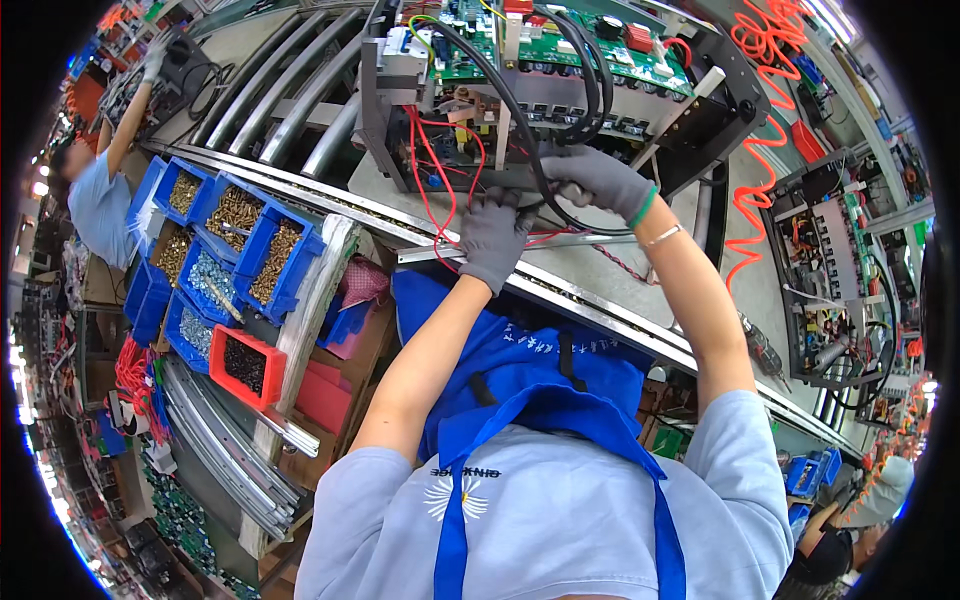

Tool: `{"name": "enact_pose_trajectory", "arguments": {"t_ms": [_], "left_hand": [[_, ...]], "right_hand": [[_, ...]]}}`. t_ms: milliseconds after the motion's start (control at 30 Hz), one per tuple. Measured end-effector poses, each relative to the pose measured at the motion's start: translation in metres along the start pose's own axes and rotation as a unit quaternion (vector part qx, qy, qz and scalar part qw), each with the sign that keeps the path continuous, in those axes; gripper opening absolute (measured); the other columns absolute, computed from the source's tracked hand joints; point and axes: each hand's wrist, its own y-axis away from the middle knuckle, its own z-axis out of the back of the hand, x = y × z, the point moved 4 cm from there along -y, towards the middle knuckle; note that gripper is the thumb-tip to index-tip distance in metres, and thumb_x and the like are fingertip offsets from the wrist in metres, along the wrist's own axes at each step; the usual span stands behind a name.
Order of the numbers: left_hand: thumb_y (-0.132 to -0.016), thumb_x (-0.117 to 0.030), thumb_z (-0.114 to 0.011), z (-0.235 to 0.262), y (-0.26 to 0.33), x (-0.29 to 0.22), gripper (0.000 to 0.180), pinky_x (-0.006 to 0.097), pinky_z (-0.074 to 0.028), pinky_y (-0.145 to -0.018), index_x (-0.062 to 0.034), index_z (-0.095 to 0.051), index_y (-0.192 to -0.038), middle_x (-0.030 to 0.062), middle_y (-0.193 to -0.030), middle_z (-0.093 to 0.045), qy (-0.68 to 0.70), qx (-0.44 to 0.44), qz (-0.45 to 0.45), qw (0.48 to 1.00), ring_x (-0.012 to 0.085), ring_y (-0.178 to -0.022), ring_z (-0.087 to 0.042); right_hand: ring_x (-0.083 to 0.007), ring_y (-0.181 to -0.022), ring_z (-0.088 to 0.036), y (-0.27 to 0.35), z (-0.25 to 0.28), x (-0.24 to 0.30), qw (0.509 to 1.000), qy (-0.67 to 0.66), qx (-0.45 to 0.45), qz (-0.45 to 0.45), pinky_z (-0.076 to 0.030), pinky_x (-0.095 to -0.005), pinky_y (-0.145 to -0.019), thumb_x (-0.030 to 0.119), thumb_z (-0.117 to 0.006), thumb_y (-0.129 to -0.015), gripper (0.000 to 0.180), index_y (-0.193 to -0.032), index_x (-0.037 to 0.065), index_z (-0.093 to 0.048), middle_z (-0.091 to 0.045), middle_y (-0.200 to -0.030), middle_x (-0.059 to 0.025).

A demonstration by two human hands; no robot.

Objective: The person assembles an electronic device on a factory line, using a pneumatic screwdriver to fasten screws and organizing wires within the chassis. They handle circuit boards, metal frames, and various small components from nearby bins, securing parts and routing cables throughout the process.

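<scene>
In front of me stands an open electronic unit in a dark metal case [375,130], with green circuit boards [560,68] on top. Thick black cables [502,90] loop down its front. My right hand [605,187], in a grey glove, is closed around the black cable at the case's lower front edge. Just to its left, my gloved left hand [495,238] has its fingers curled near the cable's end and beside red wires [428,165]. What lies between the left fingers is hidden.
Blue bins [285,262] of screws and a red bin [262,366] of dark screws stand at left. Behind them run metal rollers [300,90]. At right are an orange coiled hose [760,170], a power screwdriver [762,348] and another open unit [825,260]. A person [100,205] works far left.
</scene>
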Motion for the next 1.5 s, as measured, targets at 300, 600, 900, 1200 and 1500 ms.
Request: {"name": "enact_pose_trajectory", "arguments": {"t_ms": [300, 600, 900, 1200, 1500], "left_hand": [[-0.084, -0.045, -0.064, 0.001, -0.002, -0.005, 0.043, 0.044, -0.049, -0.088, -0.0194, -0.066, -0.118, 0.0068, -0.117, -0.061, 0.011, 0.037, 0.003, 0.999, 0.035, -0.109, -0.055], [-0.082, -0.046, -0.066, 0.007, -0.005, -0.005, 0.042, 0.044, -0.049, -0.083, -0.0196, -0.07, -0.115, 0.0048, -0.108, -0.062, 0.035, 0.028, -0.019, 0.999, 0.0312, -0.1, -0.058], [-0.082, -0.049, -0.064, 0.002, -0.001, -0.006, 0.042, 0.041, -0.048, -0.08, -0.0201, -0.072, -0.112, 0.005, -0.107, -0.061, 0.004, 0.035, -0.034, 0.999, 0.0291, -0.097, -0.057], [-0.083, -0.048, -0.064, 0.003, -0.002, -0.004, 0.044, 0.041, -0.048, -0.082, -0.0165, -0.071, -0.112, 0.0062, -0.103, -0.062, 0.033, 0.001, -0.044, 0.998, 0.0291, -0.097, -0.057], [-0.081, -0.048, -0.068, 0.002, 0.001, 0.005, 0.05, 0.041, -0.048, -0.086, -0.0137, -0.067, -0.118, 0.0067, -0.111, -0.059, 0.056, 0.026, -0.008, 0.998, 0.0296, -0.102, -0.056]], "right_hand": [[0.0014, -0.054, -0.042, 0.008, 0.02, 0.002, 0.957, -0.286, -0.036, -0.039, -0.034, -0.0127, -0.038, 0.019, -0.055, -0.097, 0.026, -0.116, 0.002, -0.055, -0.06, -0.09, -0.0016], [-0.0028, -0.062, -0.057, 0.045, 0.01, 0.038, 0.996, 0.072, -0.002, -0.059, -0.041, -0.0139, -0.046, 0.029, -0.062, -0.091, 0.035, -0.112, 0.001, -0.06, -0.063, -0.092, -0.0023], [-0.0138, -0.067, -0.061, 0.055, 0.038, 0.063, 0.956, 0.283, -0.05, -0.065, -0.048, -0.0268, -0.058, 0.041, -0.066, -0.082, 0.039, -0.09, 0.003, -0.066, -0.062, -0.075, -0.0045], [-0.0139, -0.061, -0.059, 0.056, 0.022, 0.062, 0.954, 0.287, 0.02, -0.083, -0.049, -0.0291, -0.06, 0.038, -0.065, -0.083, 0.035, -0.086, 0.004, -0.066, -0.062, -0.07, -0.0042], [-0.0045, -0.038, -0.042, 0.126, 0.035, 0.223, 0.828, 0.541, -0.062, -0.136, -0.03, -0.0227, -0.038, 0.031, -0.061, -0.086, 0.028, -0.092, 0.003, -0.065, -0.044, -0.052, 0.0035]]}}
